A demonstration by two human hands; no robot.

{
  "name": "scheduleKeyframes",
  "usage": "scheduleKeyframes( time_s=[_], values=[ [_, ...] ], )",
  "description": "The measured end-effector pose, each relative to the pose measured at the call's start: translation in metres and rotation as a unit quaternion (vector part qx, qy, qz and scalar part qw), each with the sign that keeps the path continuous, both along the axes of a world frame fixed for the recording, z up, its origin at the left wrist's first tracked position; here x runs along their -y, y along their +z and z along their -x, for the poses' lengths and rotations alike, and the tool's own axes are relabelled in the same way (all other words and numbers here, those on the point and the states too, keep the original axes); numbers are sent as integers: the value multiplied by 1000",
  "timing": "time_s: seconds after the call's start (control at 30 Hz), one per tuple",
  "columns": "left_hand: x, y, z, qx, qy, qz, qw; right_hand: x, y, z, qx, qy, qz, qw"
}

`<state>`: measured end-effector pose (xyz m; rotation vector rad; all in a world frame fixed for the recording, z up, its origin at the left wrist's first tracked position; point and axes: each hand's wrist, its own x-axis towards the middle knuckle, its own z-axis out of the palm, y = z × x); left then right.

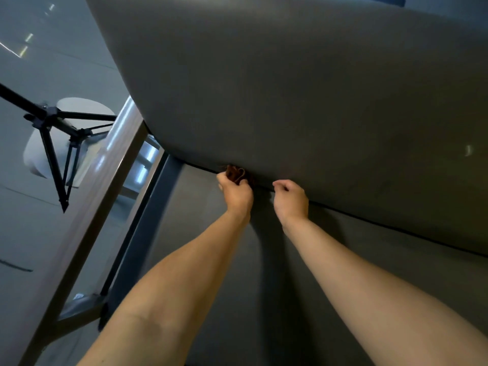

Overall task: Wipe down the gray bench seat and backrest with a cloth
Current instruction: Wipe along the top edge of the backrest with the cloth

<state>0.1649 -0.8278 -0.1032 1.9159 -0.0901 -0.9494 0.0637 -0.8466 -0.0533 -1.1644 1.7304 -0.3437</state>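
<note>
Brown cloth (235, 172) is mostly hidden at the backrest (290, 88) seam; we see our left hand (235, 194) gripping it, right hand (291, 199) at its three o'clock, curled, empty.

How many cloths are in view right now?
1. A dark brown cloth, bunched in the left hand at the seam between seat and backrest. None shows in the right hand; its curled fingers could hide something.

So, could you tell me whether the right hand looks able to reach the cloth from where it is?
Probably yes. The cloth is bunched in the left hand at the seam between seat and backrest, and the right hand sits beside it at that seam, with only bare seat between them.
</note>
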Motion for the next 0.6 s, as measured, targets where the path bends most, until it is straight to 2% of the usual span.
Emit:
scheduleKeyframes(
  time_s=[0.13, 0.23, 0.3, 0.37, 0.47, 0.53, 0.6],
  values=[
    [3, 4, 27, 14, -49, 8, 999, 2, -6, 20, 18, -45, -9, 999],
    [-6, -2, 37, 46, -181, 35, 982, -1, -9, 28, 23, -75, -10, 997],
    [-10, -7, 46, 38, -219, 39, 974, -5, -11, 29, 27, -85, -11, 996],
    [-13, -10, 47, 22, -150, 30, 988, -8, -10, 32, 43, -89, -18, 995],
    [-11, -19, 19, 40, 18, 9, 999, -7, -13, 41, 60, -95, -18, 993],
    [-2, -24, 6, 22, 54, 7, 998, -7, -14, 45, 74, -97, -25, 992],
    [10, -21, 14, -4, 43, -2, 999, -7, -15, 47, 97, -101, -37, 989]
  ],
)
